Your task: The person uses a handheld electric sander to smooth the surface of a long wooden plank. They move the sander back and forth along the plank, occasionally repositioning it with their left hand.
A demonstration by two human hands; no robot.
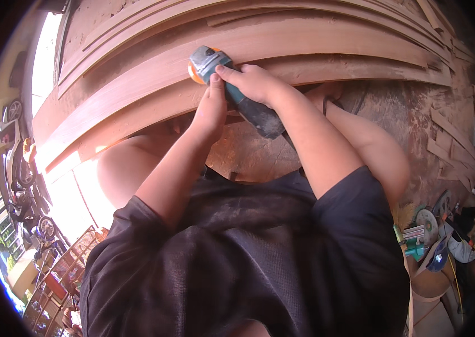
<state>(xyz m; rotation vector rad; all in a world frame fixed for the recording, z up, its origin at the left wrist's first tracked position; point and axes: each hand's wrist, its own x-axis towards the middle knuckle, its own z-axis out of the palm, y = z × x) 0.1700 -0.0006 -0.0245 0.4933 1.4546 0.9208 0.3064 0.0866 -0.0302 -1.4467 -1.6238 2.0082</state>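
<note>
daylight from the left burns out the ground (75, 194), while fisheye distortion bows the planks (299, 39) within black corners.

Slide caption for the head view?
Left hand and right hand hold a teal-and-black power tool at long wooden boards.

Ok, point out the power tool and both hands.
Power tool (244, 104), head view: middle of its body.
Left hand (211, 112), head view: middle of the hand.
Right hand (256, 85), head view: back of the hand.

Power tool (243, 103) over boards (327, 39), motorcycles (6, 137) left
</note>
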